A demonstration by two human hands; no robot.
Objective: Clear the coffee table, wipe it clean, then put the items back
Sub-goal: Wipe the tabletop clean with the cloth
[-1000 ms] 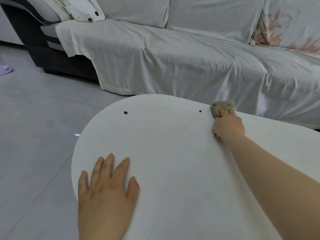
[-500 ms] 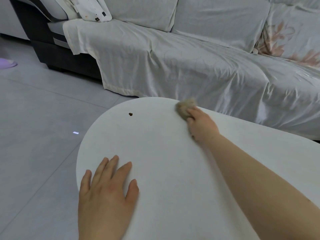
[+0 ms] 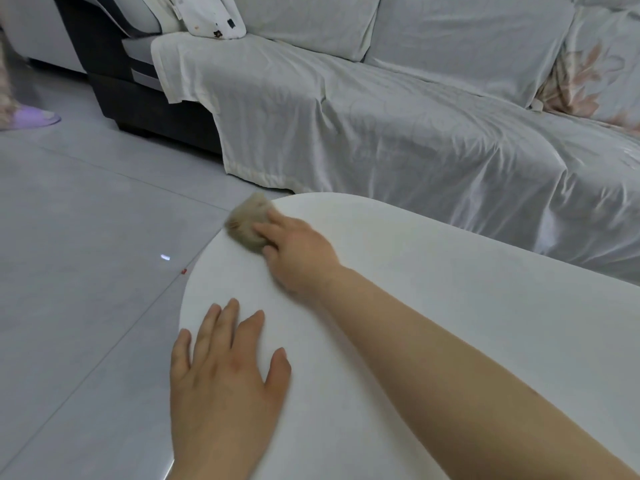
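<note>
- The cloth (image 3: 247, 220), a brownish wad, sits at the far left edge of the table (image 3: 450, 306), and part of it hangs past the rim over the floor (image 3: 86, 271).
- The right hand (image 3: 301, 258) holds the cloth. Its fingers lie over the top and the thumb is tucked against the near side. The cloth is blurred, so I cannot tell how firm the grip is.
- The left hand (image 3: 221, 375) lies flat on the top near the left edge, with the fingers spread and holding nothing.
- The step in hand looks like the wiping. The items to be put back are not in view.
- Risk: with the cloth already over the rim, a stroke carried further out could pull it from under the fingers and drop it.
- Risk: anything pushed ahead of the cloth at this edge goes onto the floor rather than into the cloth. A small red speck (image 3: 184, 271) lies on the floor just beside the rim.
- Risk: weight on the left hand so near the edge may rock or shift the table, if it is light.
- Risk: the sofa (image 3: 381, 133) cover hangs close behind the far edge, so a wide sweep that way could drag the cloth against it.
- Only one strip along the far edge is under the cloth now, so patches nearer the person could be missed.
</note>
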